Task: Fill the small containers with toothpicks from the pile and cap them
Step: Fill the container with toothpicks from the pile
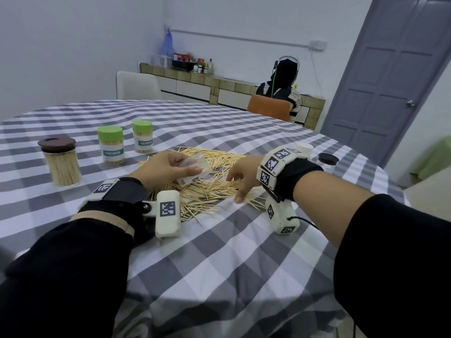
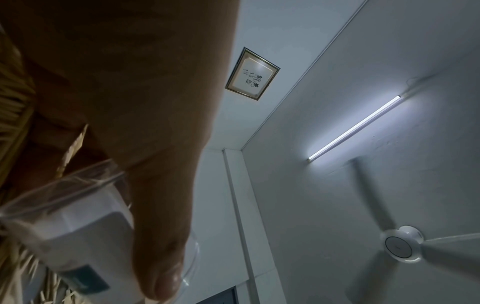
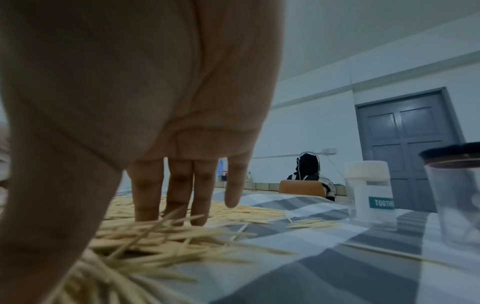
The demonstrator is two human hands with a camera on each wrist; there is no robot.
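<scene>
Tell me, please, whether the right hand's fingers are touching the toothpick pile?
Touching: in the right wrist view the straight fingers of the right hand reach down into the toothpick pile, their tips meeting the sticks.

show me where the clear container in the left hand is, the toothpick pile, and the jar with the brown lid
clear container (image 1: 192, 170): head view, its see-through side wall.
toothpick pile (image 1: 210, 191): head view, the middle of the heap.
jar with the brown lid (image 1: 62, 164): head view, its glass body.

Black sleeves (image 1: 61, 272), black wrist straps (image 1: 300, 176), white marker-tagged camera modules (image 1: 168, 213).
</scene>
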